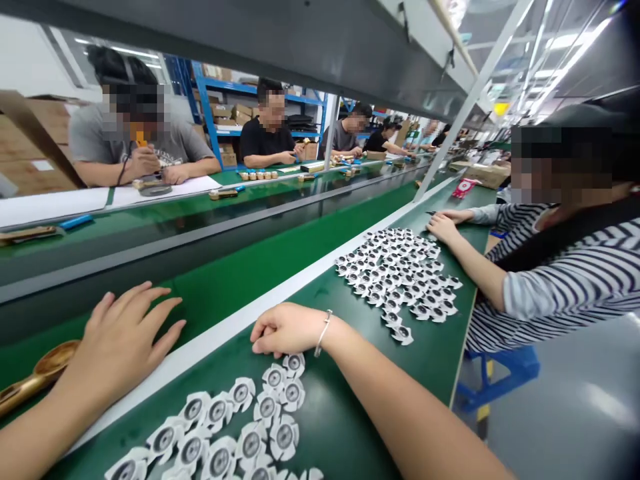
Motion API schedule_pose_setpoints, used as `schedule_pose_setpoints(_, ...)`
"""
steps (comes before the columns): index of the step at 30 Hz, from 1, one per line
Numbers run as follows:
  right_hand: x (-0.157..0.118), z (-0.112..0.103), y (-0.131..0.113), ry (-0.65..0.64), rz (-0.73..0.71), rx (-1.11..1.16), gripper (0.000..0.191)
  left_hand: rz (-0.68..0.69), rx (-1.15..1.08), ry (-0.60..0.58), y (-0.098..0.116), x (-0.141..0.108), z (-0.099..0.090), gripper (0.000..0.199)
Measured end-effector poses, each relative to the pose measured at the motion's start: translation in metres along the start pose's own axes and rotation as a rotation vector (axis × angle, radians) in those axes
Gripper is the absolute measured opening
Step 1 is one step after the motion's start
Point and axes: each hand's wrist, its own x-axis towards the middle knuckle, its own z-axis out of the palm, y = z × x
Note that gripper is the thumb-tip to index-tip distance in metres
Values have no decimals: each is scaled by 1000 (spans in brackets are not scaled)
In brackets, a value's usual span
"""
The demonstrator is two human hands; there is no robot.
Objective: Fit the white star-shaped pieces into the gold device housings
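Observation:
My left hand is over the green conveyor belt, its fingers spread and nothing in them. Close to that wrist lies a gold-coloured part with a rounded, spoon-like end. My right hand, with a bracelet on its wrist, is at the white strip beside the belt. Its fingers are curled together, and whatever they may hold is hidden. Just below it, several white petal-edged pieces with dark round centres lie on the green table.
A larger group of the same white pieces lies farther up the table, near a co-worker in a striped top. Across the belt, several co-workers sit with gold-coloured parts. A slanted white post rises from the divider; a grey shelf hangs overhead.

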Motion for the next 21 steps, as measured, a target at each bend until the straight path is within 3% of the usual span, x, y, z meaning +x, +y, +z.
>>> schedule_pose_setpoints(5,3,-1,4,11,-29,24,12,-1,114,-55,8,1,-21,32)
schedule_pose_setpoints(10,-4,-2,3,-11,-75,-37,18,-5,53,-157,32,-28,-83,37)
schedule_pose_setpoints(13,-12,-5,1,-67,-80,-98,15,-20,-21,-209,56,-67,-134,45)
schedule_pose_setpoints(16,-17,-6,-2,-97,-88,-168,15,-143,-39,-242,79,-124,-172,53)
schedule_pose_setpoints(18,-17,-2,-6,-60,-118,-207,15,-249,-32,-285,94,-168,-183,61)
schedule_pose_setpoints(21,-15,11,-14,37,-198,-248,17,-360,-22,-330,114,-229,-181,79)
